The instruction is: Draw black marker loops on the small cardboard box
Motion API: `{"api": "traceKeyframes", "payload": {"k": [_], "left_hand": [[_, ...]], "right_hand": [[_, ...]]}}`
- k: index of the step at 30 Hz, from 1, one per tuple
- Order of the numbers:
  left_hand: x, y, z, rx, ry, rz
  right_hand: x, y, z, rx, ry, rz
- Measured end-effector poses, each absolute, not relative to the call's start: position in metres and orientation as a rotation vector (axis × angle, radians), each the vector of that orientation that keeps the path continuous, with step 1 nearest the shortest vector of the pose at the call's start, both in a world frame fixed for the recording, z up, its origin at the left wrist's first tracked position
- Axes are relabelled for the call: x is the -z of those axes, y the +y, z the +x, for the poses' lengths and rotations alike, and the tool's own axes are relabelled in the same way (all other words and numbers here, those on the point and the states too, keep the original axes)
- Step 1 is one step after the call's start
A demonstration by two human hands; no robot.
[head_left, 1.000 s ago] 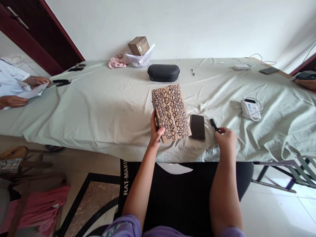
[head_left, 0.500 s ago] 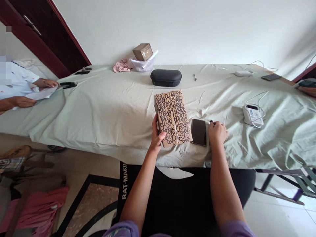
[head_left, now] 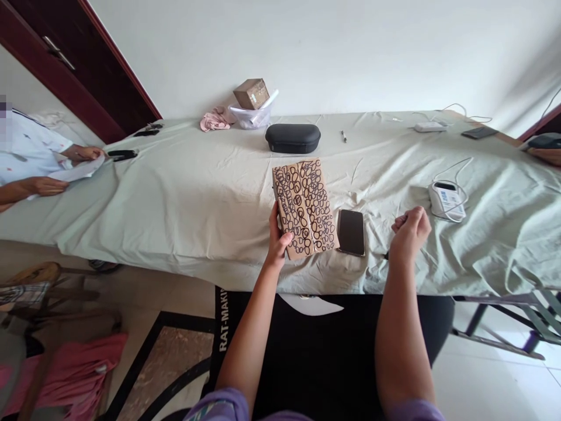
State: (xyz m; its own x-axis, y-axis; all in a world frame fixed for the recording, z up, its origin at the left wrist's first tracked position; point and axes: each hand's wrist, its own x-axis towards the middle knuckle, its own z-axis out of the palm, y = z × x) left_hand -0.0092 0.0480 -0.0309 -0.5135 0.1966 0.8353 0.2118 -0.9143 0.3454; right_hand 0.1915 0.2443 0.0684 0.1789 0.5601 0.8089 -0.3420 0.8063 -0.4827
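Note:
My left hand grips a brown cardboard box by its lower left side, thumb on the front. Black hand-drawn loops cover the box's face, and a strip of tape runs down its middle. Right of the box a dark-screened smartphone lies on the cloth. My right hand is closed with curled fingers, between the phone and a white device; what it holds, if anything, is hidden. A small dark tip shows beside my right wrist, mostly covered.
A black zip case and a marker lie farther back. A plastic basin with a small carton stands near the wall. The white device has a looped cable. At left, another person's hands hold paper.
My right hand has moved right, away from the phone, and its fingers are curled. The black thing seen at its fingertips before no longer shows there. My left hand and the box stay nearly still.

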Motion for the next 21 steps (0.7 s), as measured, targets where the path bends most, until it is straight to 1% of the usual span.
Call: {"api": "traceKeyframes", "payload": {"k": [7,14,21], "left_hand": [[0.032,0.048,-0.01,2.64,-0.62,-1.569],[0.034,0.053,-0.015,2.62,-0.61,-1.577],[0.033,0.054,-0.016,2.606,-0.604,-1.561]], "right_hand": [[-0.073,0.231,0.195,-0.687,-1.152,-0.183],[-0.074,0.228,0.195,-0.7,-1.191,-0.308],[-0.068,0.229,0.191,-0.586,-1.2,-0.152]]}}
